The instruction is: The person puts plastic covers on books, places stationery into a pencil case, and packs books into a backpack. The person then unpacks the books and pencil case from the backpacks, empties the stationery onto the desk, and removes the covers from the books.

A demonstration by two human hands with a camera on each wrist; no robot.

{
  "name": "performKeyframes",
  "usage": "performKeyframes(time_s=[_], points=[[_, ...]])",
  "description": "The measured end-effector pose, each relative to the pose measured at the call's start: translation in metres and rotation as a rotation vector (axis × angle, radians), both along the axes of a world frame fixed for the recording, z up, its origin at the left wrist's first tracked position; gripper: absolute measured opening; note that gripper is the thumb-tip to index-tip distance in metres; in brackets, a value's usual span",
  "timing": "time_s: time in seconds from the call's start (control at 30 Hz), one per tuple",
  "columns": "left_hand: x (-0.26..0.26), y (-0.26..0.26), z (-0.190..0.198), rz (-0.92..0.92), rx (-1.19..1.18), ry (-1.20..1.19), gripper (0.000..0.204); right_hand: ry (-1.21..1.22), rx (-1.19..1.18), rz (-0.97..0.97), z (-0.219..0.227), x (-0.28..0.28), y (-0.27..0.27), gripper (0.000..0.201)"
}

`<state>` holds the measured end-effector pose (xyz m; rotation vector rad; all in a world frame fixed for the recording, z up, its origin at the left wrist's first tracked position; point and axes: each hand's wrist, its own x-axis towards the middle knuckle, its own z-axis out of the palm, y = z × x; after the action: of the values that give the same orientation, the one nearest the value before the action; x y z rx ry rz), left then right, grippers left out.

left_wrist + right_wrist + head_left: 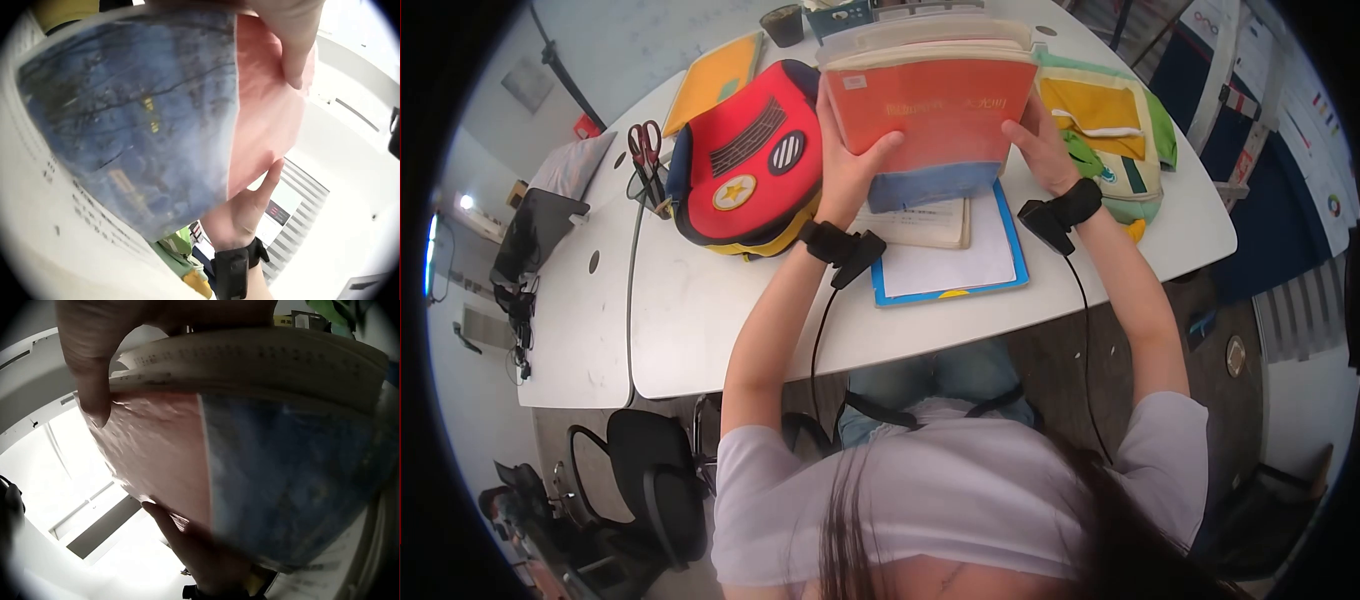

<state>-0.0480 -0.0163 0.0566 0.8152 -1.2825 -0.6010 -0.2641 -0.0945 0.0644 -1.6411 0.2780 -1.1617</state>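
Both hands hold a stack of books (945,105) upright between them over the table. The front book has a red-orange cover with a blue lower band. My left hand (847,165) grips the stack's left side, its thumb laid on the red part. On the opposite side my right hand (1045,150) grips it the same way, fingers behind. In the right wrist view the page edges (269,365) show along the side. Beneath the stack lies a worn printed booklet (930,228), on a blue-bordered board (1022,275) with white paper.
A red backpack (750,165) lies left of the stack, beside a holder with scissors (644,145). To the right is a green and yellow bag (1110,135). Farther back are an orange folder (715,80), a dark pot (782,26) and a dark bin (838,18).
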Motion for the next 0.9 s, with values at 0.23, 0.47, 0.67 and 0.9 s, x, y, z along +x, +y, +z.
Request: performKeyframes(time_s=[0.23,0.47,0.67,0.9], points=[[-0.002,0.001,0.007,0.005,-0.061,0.017,0.093,0.133,0.093,-0.064,0.005,0.014,0.022,0.068],[0.001,0.002,0.016,0.039,-0.197,0.037,0.089,-0.005,-0.091,-0.09,0.019,0.024,0.015,0.08],[-0.01,0.002,0.011,0.225,-0.197,-0.104,0.077,0.004,-0.118,-0.156,0.021,0.026,0.008,0.077],[-0.01,0.0,0.009,0.147,-0.193,0.013,0.055,-0.017,-0.145,-0.181,0.013,0.026,0.011,0.069]])
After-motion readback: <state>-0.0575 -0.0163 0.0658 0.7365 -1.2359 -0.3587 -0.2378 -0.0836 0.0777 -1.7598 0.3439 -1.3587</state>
